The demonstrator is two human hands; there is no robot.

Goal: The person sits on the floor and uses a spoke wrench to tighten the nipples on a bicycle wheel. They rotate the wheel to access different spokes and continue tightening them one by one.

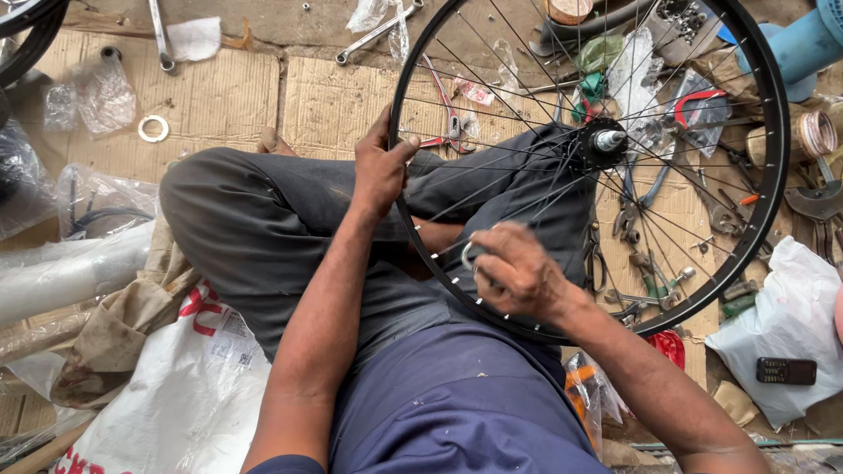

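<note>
A black bicycle wheel rim (776,167) with thin spokes and a central hub (604,142) rests upright over my crossed legs in grey trousers. My left hand (380,167) grips the rim's left edge, thumb hooked over it. My right hand (518,274) is closed around a small round metal tool (469,255) at the lower left part of the rim, against the spoke ends. The fingers hide most of that tool.
Cardboard sheets (219,96) cover the floor. Spanners (373,35), pliers (450,118) and other hand tools (645,263) lie behind the wheel. A metal ring (154,129), plastic bags (786,329), a dark phone (786,370) and a blue container (808,39) lie around.
</note>
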